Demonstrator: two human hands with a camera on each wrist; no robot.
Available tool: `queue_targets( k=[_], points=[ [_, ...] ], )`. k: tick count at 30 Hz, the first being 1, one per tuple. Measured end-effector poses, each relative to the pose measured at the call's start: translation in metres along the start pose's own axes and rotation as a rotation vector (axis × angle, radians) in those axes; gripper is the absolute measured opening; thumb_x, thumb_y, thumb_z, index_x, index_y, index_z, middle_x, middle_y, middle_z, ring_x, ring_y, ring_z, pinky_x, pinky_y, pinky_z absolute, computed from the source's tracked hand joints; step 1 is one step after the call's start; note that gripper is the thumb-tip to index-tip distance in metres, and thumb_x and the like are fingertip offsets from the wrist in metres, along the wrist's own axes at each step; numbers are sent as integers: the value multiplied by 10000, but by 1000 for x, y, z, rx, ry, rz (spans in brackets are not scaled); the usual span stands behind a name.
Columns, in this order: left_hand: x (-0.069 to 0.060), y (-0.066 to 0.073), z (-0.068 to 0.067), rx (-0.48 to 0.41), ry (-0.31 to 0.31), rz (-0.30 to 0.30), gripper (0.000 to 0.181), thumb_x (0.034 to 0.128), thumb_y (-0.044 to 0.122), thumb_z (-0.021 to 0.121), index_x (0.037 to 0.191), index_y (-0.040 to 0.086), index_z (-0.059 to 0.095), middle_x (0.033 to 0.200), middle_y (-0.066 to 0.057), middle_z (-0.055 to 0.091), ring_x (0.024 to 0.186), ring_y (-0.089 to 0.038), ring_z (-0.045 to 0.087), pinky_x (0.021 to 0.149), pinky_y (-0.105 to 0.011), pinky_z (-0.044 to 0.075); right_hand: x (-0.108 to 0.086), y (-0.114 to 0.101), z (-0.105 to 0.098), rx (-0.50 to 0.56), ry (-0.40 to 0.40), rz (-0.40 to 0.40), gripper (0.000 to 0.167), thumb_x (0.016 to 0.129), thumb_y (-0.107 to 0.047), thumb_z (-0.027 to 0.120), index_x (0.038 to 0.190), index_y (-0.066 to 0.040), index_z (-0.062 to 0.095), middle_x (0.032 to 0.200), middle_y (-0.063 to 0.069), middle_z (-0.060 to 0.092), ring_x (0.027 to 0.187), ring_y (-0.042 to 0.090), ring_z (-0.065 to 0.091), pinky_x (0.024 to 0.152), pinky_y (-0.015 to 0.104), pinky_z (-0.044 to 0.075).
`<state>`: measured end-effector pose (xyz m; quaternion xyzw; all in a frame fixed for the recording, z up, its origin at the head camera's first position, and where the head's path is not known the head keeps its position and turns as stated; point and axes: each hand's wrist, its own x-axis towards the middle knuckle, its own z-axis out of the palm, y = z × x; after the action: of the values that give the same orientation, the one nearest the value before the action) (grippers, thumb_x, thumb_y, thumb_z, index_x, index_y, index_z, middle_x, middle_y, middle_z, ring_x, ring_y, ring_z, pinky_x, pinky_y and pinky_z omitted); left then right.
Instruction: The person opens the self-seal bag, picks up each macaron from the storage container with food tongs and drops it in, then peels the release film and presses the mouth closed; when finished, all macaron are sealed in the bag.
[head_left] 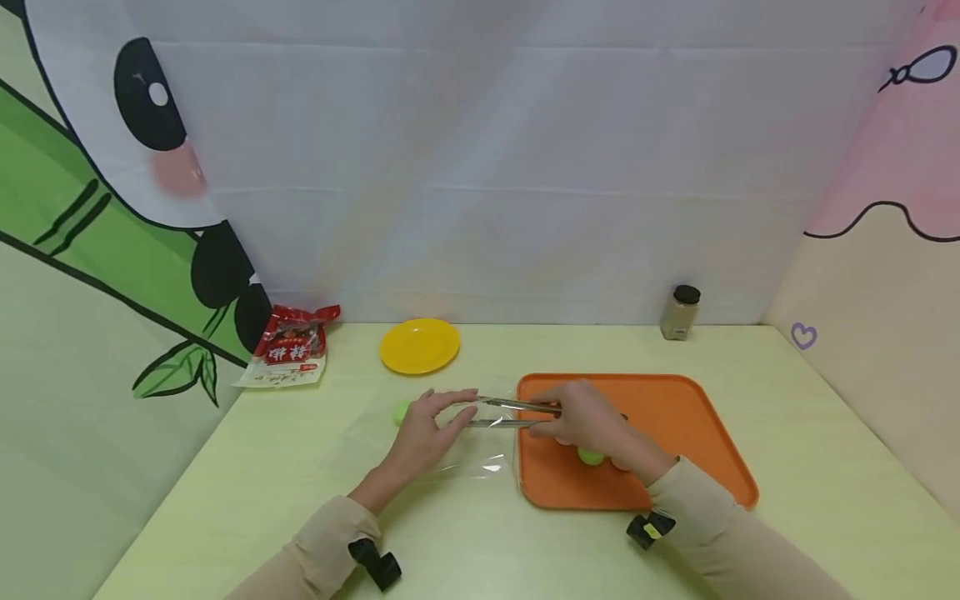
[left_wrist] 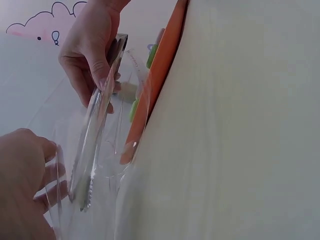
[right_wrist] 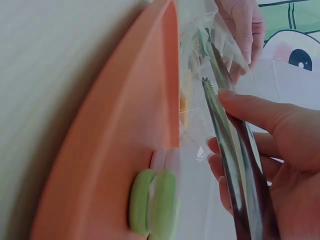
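Note:
My left hand (head_left: 422, 432) holds the mouth of a clear plastic bag (head_left: 480, 462), thumb and forefinger spread apart along its edge. In my right hand (head_left: 596, 421) are metal tongs (head_left: 521, 406), gripped along their arms, with the toothed ends pointing left into the bag. Those ends stand slightly apart; the right wrist view shows nothing clearly between them. A light green round piece (head_left: 401, 412) shows at the bag's far left side, partly behind my left hand. Under my right hand, green macarons (right_wrist: 162, 202) and a pinkish one (right_wrist: 159, 159) sit on the orange tray (head_left: 682, 417).
Behind the bag lies a yellow plate (head_left: 420, 346). A red and white food packet (head_left: 291, 346) leans at the back left corner. Toward the back right stands a small jar with a black lid (head_left: 681, 312). A printed cloth hangs behind the table.

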<state>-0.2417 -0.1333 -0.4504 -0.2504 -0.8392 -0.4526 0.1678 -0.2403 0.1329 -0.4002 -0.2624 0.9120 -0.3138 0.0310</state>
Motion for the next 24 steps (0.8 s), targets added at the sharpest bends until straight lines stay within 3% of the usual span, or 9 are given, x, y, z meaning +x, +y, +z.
queue_targets(
  k=[3, 7, 9, 14, 17, 22, 24],
  points=[
    [-1, -1, -1, 48, -58, 18, 244, 952, 144, 699, 1188, 89, 730, 1258, -73, 687, 1172, -262, 631, 1056, -568, 414, 6, -1, 2, -44, 7, -63, 260, 848, -230, 821, 1056, -85, 763, 668, -66, 646, 412, 50, 452, 427, 207, 343],
    [-1, -3, -2, 78, -113, 4, 259, 974, 155, 670, 1223, 95, 710, 1333, -103, 640, 1271, -303, 562, 1115, -609, 320, 11, -4, 3, -46, -5, -80, 275, 845, -221, 823, 1069, -72, 763, 661, -61, 610, 416, 53, 411, 423, 210, 322],
    [0, -5, -1, 89, -102, 9, 249, 967, 137, 676, 1208, 88, 720, 1324, -100, 646, 1287, -313, 554, 1132, -653, 245, 13, -5, 4, -45, -9, -83, 324, 838, -224, 830, 1104, -51, 760, 636, -57, 580, 432, 54, 397, 424, 212, 308],
    [3, -6, -1, 77, -15, 32, 173, 909, 47, 728, 1075, 61, 770, 1188, -106, 712, 1198, -339, 621, 1097, -692, 268, 17, -5, 7, -75, 6, -122, 282, 837, -224, 832, 1058, -65, 759, 670, -86, 576, 462, 49, 409, 436, 209, 325],
    [4, -6, -1, 62, 12, 8, 131, 908, 53, 733, 1032, 52, 775, 1124, -99, 734, 1169, -330, 641, 1103, -670, 284, 19, -4, 8, -88, -2, -102, 245, 860, -216, 811, 1046, -69, 747, 758, -34, 649, 445, 58, 397, 435, 214, 323],
    [4, -8, 0, 11, -24, -47, 143, 919, 56, 720, 1050, 19, 766, 1125, -98, 735, 1188, -324, 628, 1116, -619, 306, 23, 1, 9, -127, -21, -45, 285, 879, -199, 792, 1116, -49, 741, 916, 28, 713, 479, 76, 419, 473, 222, 342],
    [3, -9, 1, -10, -40, -59, 148, 917, 53, 722, 1052, 15, 768, 1136, -107, 731, 1194, -323, 624, 1119, -608, 309, 25, 2, 9, -144, -19, -42, 276, 868, -192, 803, 1099, -52, 751, 880, 28, 712, 519, 80, 446, 498, 224, 363]
  ],
)
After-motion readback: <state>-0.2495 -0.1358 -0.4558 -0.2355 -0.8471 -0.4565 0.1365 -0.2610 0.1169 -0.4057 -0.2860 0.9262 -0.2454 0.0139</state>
